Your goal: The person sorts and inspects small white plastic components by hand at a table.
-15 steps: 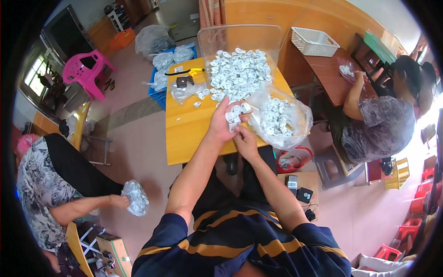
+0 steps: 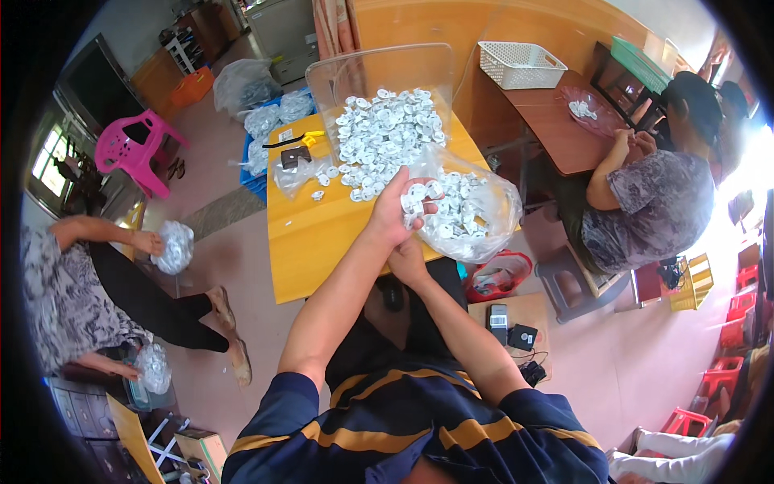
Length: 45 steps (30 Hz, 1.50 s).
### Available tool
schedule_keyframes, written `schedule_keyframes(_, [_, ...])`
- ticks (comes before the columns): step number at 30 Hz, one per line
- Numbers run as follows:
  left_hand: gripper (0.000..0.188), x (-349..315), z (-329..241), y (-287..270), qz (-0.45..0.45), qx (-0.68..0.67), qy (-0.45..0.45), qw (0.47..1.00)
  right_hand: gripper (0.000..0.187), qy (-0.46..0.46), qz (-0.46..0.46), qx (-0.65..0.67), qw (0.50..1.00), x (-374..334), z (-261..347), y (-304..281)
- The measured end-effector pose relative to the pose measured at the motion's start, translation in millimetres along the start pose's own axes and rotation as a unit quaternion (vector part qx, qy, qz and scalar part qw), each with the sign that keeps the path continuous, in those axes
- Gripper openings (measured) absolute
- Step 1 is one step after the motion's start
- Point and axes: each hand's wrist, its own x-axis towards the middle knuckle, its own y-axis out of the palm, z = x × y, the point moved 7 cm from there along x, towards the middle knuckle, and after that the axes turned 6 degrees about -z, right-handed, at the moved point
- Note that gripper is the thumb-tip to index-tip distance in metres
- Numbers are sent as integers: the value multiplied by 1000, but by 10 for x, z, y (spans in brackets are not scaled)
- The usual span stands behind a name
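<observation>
My left hand (image 2: 390, 211) is closed around several small white round plastic parts (image 2: 417, 196), held above the wooden table's near edge. Just below it, against the heel of that palm, my right hand (image 2: 407, 260) has its fingers curled in; its fingertips are hidden, so anything in them cannot be made out. Beyond my hands, a heap of like white parts (image 2: 389, 129) spreads before a clear plastic tray (image 2: 379, 53). An open clear bag (image 2: 501, 216) of such parts lies just right of my left hand.
The yellow table (image 2: 310, 254) also bears a yellow-handled tool (image 2: 310, 139) and a dark small box (image 2: 295, 156). Blue crates (image 2: 253, 184) with bags stand behind left. One person (image 2: 645, 202) sits at right; another (image 2: 121, 282) stands at left with bags. A red bag (image 2: 516, 270) sits below.
My right hand has dropped from the parts to below my left palm. The person at left has turned and raised a bag; the seated person's hands have come together. The whole view has shifted.
</observation>
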Motion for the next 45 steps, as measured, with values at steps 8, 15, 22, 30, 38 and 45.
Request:
schedule_keyframes(8, [64, 37, 54, 165, 2, 19, -12, 1000, 32, -34, 12, 19, 999, 7, 219, -25])
schedule_keyframes(15, [52, 358, 302, 251, -23, 20, -53, 998, 36, -45, -9, 0, 999, -2, 89, -50])
schedule_keyframes(22, [45, 645, 230, 160, -81, 292, 211, 929, 35, -21, 43, 31, 998, -94, 291, 75])
schedule_keyframes(30, [21, -16, -691, 45, -115, 372, 352, 851, 13, -46, -22, 7, 999, -27, 180, -38])
schedule_keyframes(38, [56, 166, -797, -1104, -212, 718, 374, 547, 15, -58, -13, -43, 997, -48, 285, 17])
schedule_keyframes(45, [66, 206, -465, -1093, -212, 771, 358, 482, 14, -74, -14, -47, 996, -54, 304, 13])
